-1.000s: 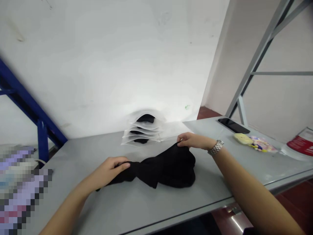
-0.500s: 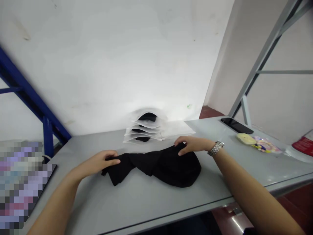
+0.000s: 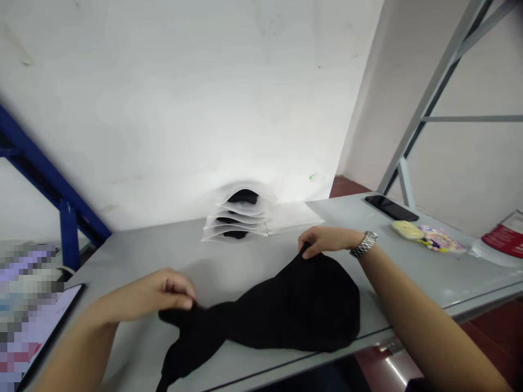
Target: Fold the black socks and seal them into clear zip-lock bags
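A soft black cloth piece (image 3: 281, 310), wide and rounded at its right end and narrowing to tails at the left, hangs between my hands over the front of the grey table. My left hand (image 3: 165, 291) pinches the upper edge of its narrow end. At the top of the wide part, my right hand (image 3: 322, 241) grips the cloth between thumb and fingers. One tail drops toward the bottom of the view.
Several white translucent bags (image 3: 241, 215) with black contents overlap against the wall. A black phone (image 3: 391, 208), a pale yellow case (image 3: 406, 230) and a packet of colourful beads (image 3: 439, 238) lie at the right. A dark-edged screen (image 3: 53, 321), partly blurred out, is at the left.
The black cloth has been lifted and spread out; its wide part opens larger and sits nearer the front edge. My left hand has moved slightly down, its tail now hanging lower.
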A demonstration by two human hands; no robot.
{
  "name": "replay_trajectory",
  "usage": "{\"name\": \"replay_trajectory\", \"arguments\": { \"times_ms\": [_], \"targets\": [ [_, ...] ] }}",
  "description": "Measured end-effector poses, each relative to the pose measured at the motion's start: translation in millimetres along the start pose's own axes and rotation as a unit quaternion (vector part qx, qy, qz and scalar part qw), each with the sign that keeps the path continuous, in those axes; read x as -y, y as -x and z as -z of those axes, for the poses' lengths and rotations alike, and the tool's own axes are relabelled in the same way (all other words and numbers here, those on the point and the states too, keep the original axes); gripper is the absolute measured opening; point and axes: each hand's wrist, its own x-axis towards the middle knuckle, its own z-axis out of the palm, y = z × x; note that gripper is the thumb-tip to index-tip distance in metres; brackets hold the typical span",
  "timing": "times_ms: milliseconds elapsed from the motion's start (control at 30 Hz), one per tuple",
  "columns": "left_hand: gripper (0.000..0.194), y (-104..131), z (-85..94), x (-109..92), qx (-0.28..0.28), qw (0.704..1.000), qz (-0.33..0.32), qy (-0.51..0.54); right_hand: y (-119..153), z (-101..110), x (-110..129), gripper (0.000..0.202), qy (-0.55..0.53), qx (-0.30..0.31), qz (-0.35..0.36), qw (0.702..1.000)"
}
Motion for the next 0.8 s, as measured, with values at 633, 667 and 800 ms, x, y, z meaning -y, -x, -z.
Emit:
{"name": "replay_trajectory", "arguments": {
  "times_ms": [633,667,800],
  "targets": [
    [0.028,16.2,-84.0,20.7,-0.232,0.835,-0.234,-0.440,38.8,-103.6,50.5,0.044,0.186,-0.169,0.063,0.966],
    [0.023,21.1,-85.8,26.8,-0.230,0.822,-0.254,-0.456,46.3,-109.5,50.1,0.040,0.188,-0.156,0.055,0.968],
    [0.026,38.1,-79.6,49.5,-0.169,0.814,-0.307,-0.463,68.7,-114.7,49.1,0.014,0.145,-0.133,0.033,0.980]
  ]
}}
